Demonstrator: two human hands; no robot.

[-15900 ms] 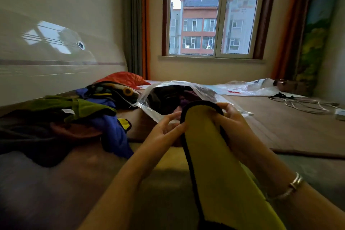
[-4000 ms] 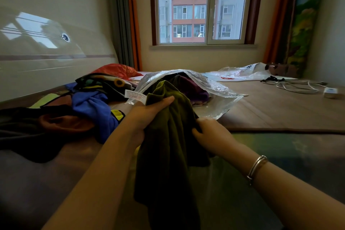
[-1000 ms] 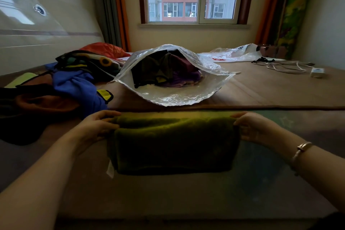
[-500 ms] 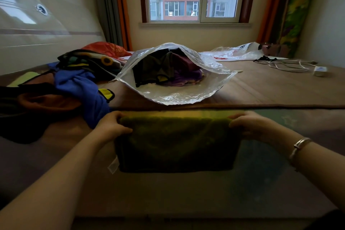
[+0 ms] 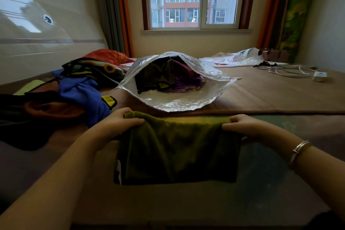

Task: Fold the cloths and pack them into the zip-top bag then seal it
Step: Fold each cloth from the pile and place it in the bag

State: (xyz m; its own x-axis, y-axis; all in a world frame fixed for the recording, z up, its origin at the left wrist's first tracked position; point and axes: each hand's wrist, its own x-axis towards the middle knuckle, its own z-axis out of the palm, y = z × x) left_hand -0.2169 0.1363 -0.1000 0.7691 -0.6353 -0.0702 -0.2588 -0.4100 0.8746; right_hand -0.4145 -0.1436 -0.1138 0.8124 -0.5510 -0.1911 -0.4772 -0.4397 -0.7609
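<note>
A dark green cloth [image 5: 177, 153] hangs folded in front of me, a white tag at its lower left edge. My left hand [image 5: 119, 123] grips its top left corner and my right hand [image 5: 242, 127] grips its top right corner. Behind it the clear zip-top bag [image 5: 179, 101] lies on the bed with its mouth open toward me; dark and purple folded cloths [image 5: 168, 78] sit inside. A heap of unfolded cloths [image 5: 80, 91], blue, orange, black and patterned, lies to the left of the bag.
A white cable and adapter [image 5: 296, 73] lie at the right on the brown bed cover [image 5: 280, 95]. Another plastic bag [image 5: 233, 59] lies behind, under the window. A glossy headboard [image 5: 37, 43] runs along the left.
Both hands have kept hold of the green cloth's top corners and lifted the top edge slightly; the left corner rose a little. The bag and heap have not moved.
</note>
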